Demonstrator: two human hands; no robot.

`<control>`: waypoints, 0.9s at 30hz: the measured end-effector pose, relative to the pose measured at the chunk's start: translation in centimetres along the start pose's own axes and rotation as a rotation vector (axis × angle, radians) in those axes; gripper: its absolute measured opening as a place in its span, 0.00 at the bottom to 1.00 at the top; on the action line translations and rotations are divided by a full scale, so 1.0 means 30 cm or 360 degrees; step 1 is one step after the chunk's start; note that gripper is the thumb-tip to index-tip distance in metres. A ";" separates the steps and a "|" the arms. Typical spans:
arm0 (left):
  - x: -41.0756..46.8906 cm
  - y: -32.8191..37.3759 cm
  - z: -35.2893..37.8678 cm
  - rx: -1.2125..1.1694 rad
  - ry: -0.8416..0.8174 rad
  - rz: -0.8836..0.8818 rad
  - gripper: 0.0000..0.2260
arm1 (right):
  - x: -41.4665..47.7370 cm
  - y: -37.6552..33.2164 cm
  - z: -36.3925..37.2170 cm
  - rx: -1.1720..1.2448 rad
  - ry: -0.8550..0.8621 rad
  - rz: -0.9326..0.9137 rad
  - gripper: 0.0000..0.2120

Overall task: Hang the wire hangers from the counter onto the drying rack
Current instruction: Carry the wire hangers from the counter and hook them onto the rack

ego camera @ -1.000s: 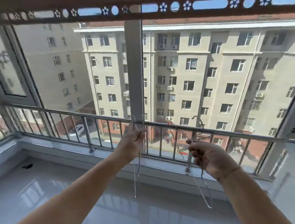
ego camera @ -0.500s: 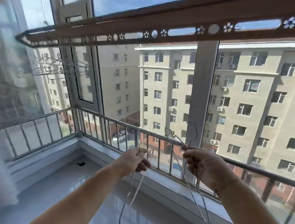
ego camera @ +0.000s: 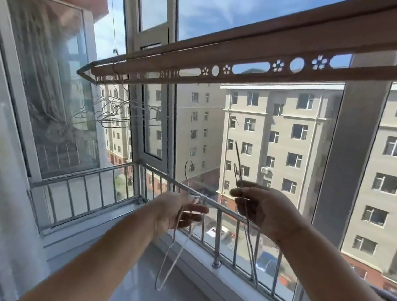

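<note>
Our left hand (ego camera: 179, 213) pinches a thin grey wire hanger (ego camera: 186, 173), hook up, loop dangling. Our right hand (ego camera: 264, 213) curls tight round spare hangers (ego camera: 238, 160). All sit below the rack (ego camera: 254, 57), where hung hangers (ego camera: 119, 113) crowd its far left end.

There is only one camera. It sits on the person's head and looks forward, out through the balcony window. The view is very wide. The left hand (ego camera: 179, 213) and the right hand (ego camera: 267, 213) are close to it, low in the middle. The drying rack (ego camera: 254, 52) runs across higher up. The railing (ego camera: 164, 178) is just behind the hands.
</note>
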State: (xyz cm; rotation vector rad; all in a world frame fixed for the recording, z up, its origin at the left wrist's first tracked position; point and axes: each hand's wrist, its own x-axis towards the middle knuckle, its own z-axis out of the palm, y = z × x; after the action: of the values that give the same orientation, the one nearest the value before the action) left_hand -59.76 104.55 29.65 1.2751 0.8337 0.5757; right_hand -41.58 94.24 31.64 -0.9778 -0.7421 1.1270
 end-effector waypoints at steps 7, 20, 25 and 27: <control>0.124 0.152 -0.229 0.0007 0.0287 0.0124 0.12 | 0.270 -0.016 0.213 -0.0143 -0.0169 -0.0136 0.11; 0.450 0.515 -0.658 -0.0123 -0.0095 0.0443 0.10 | 0.773 -0.011 0.620 -0.0226 -0.0073 -0.0448 0.12; 0.577 0.657 -0.787 -0.0189 -0.0192 0.0513 0.12 | 0.917 -0.057 0.728 -0.0263 0.0038 -0.0530 0.08; 0.623 0.704 -0.825 -0.0170 -0.0212 0.0576 0.12 | 0.966 -0.073 0.758 -0.0255 0.0091 -0.0563 0.06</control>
State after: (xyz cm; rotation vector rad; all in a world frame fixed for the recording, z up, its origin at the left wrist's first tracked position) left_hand -67.11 138.30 44.28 1.3589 0.4563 0.8019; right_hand -52.53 127.57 43.11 -0.9622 -0.9282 0.7382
